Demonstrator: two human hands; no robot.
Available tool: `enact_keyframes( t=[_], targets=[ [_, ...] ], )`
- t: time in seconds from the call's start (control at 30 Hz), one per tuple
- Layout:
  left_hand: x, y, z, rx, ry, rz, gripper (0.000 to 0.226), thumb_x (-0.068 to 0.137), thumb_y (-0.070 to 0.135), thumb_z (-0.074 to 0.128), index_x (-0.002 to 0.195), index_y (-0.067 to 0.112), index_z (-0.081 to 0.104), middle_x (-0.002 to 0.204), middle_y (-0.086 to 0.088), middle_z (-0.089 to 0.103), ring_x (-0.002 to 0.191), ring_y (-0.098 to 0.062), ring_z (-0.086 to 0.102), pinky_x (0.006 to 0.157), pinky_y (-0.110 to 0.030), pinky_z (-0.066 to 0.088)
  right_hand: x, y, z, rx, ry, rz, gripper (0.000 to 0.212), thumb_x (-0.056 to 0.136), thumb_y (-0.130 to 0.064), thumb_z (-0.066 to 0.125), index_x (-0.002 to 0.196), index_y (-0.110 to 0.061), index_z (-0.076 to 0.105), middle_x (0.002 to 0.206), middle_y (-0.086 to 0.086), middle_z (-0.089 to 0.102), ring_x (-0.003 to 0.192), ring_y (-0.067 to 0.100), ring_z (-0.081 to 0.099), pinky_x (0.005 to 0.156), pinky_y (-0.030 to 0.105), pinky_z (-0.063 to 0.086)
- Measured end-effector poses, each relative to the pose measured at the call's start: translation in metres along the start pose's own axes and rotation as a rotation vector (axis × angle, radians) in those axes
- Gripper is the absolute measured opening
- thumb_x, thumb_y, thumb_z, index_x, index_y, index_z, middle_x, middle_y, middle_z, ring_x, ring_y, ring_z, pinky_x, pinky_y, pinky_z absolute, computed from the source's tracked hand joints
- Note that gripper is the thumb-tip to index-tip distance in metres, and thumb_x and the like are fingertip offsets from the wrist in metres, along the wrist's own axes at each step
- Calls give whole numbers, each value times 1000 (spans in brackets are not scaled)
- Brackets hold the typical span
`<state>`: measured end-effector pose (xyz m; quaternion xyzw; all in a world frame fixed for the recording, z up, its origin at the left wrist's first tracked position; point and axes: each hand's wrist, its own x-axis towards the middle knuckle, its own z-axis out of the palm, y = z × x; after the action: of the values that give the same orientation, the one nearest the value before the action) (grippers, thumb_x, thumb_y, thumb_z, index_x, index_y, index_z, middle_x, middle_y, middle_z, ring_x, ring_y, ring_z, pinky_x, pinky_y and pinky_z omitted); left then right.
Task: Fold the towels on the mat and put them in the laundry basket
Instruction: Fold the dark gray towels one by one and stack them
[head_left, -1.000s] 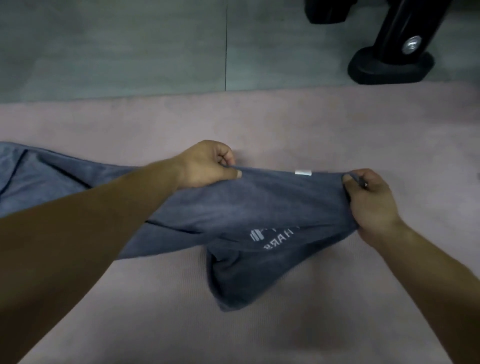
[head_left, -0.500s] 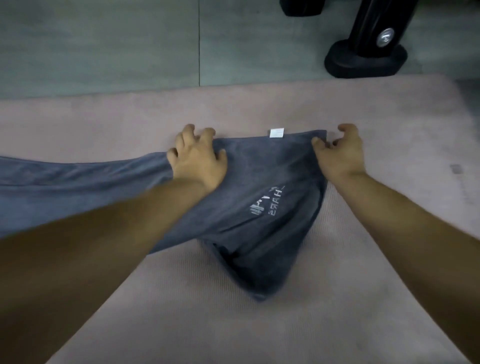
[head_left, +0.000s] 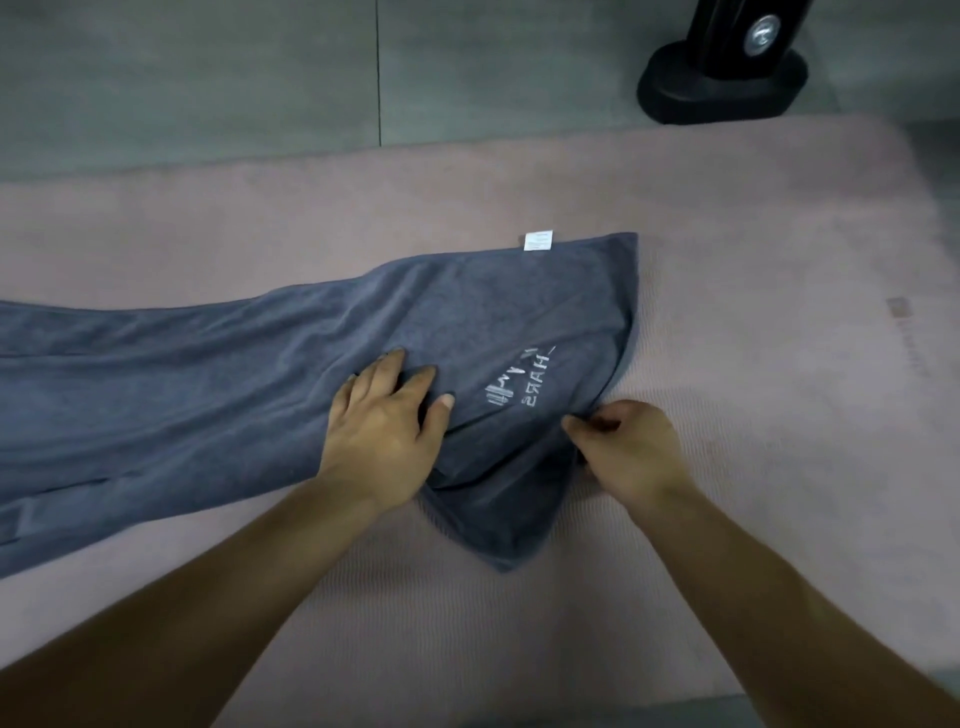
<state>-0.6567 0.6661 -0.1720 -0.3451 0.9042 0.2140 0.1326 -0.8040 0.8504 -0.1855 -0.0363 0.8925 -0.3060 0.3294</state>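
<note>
A long blue-grey towel (head_left: 218, 395) lies across the pink mat (head_left: 753, 415), running off the left edge. Its right end is folded over and shows white lettering and a small white tag at the far edge. My left hand (head_left: 387, 431) rests flat on the towel just left of the lettering, fingers spread. My right hand (head_left: 628, 447) pinches the towel's right edge near the lower fold, fingers curled on the cloth. A loose corner of the towel points toward me between my forearms. No laundry basket is in view.
A black stand base (head_left: 722, 88) sits on the grey floor (head_left: 208, 78) beyond the mat's far right corner. The mat's right edge and a near right corner are visible. Bare mat stretches beyond the towel and to its right.
Both hands have let go of the far edge and come back toward me. The left now lies flat mid-towel, and the right has taken hold of the right edge. The towel lies flat.
</note>
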Motion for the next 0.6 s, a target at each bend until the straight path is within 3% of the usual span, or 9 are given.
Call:
enact_keyframes(
  t=[0.13, 0.23, 0.37, 0.4, 0.47, 0.53, 0.6],
  targets=[
    [1, 3, -8, -7, -31, -3, 56, 101, 54, 28, 150, 30, 40, 164, 0, 20, 149, -22, 20, 125, -41, 8, -12, 2, -1, 195, 83, -6, 16, 91, -21, 60, 81, -8, 61, 73, 8, 66, 67, 26, 65, 65, 43, 59],
    [2, 4, -14, -27, -67, -21, 55, 102, 54, 27, 151, 29, 39, 165, 1, 20, 151, -20, 17, 125, -40, 7, -25, 5, -3, 310, 222, -8, 17, 100, -26, 51, 94, -11, 48, 80, 3, 55, 72, 18, 52, 67, 36, 47],
    [1, 9, -16, -18, -119, -40, 58, 101, 57, 28, 153, 30, 34, 167, 1, 13, 152, -19, 11, 125, -41, 3, -35, 18, 0, 610, 59, 176, 36, 85, -40, 74, 104, -16, 54, 96, -1, 64, 88, 17, 63, 77, 38, 55],
    [1, 10, -16, -11, -124, -39, 60, 101, 57, 29, 154, 30, 33, 167, 0, 12, 153, -19, 10, 125, -42, 3, -37, 23, 1, 573, -9, 179, 39, 81, -39, 79, 105, -17, 57, 96, -1, 67, 88, 19, 66, 75, 39, 57],
    [1, 11, -13, 1, -128, -43, 62, 99, 59, 31, 155, 30, 31, 167, -1, 10, 153, -19, 8, 125, -42, 1, -42, 33, 0, 458, -95, 152, 23, 85, -32, 77, 93, -15, 64, 86, 2, 70, 83, 25, 68, 68, 42, 59],
    [2, 12, -10, 21, -134, -46, 65, 98, 61, 33, 156, 30, 28, 167, -2, 8, 153, -18, 5, 125, -42, 0, -40, 43, -6, 413, -59, 146, 18, 92, -27, 69, 83, -12, 65, 79, 6, 69, 82, 31, 67, 71, 48, 58],
    [4, 12, -7, 47, -138, -49, 69, 97, 62, 35, 157, 30, 25, 168, -2, 5, 154, -19, 3, 125, -43, 0, -34, 51, -25, 342, -43, 138, 17, 96, -26, 63, 90, -10, 64, 83, 7, 67, 82, 28, 65, 70, 40, 56]
  ],
)
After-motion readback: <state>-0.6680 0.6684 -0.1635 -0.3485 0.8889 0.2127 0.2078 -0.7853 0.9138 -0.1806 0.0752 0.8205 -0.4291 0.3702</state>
